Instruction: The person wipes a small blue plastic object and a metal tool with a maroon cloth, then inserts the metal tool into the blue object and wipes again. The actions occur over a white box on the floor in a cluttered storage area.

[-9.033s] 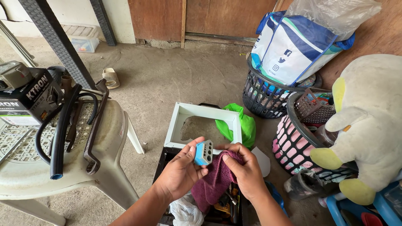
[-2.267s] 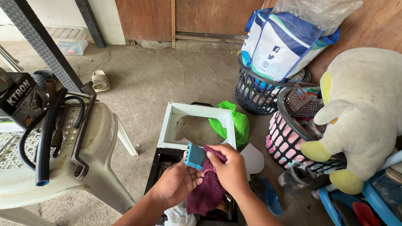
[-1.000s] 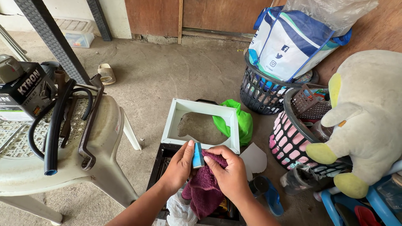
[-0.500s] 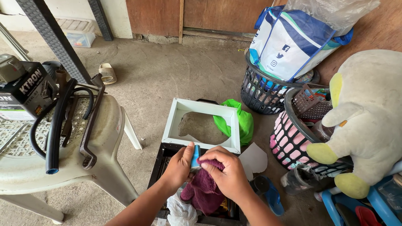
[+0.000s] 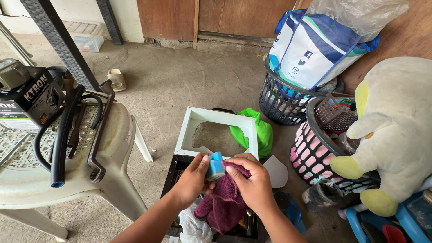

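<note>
— What are the hands holding?
— The left hand is pinching a small blue block; the right hand fingers are pressing a maroon cloth against it, above the black crate.

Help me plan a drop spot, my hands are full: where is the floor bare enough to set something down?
Widest bare concrete floor: between the plastic chair, the sandal and the black basket. Crowded: around the left hand and right hand, between the white frame, green bag and pink basket.
</note>
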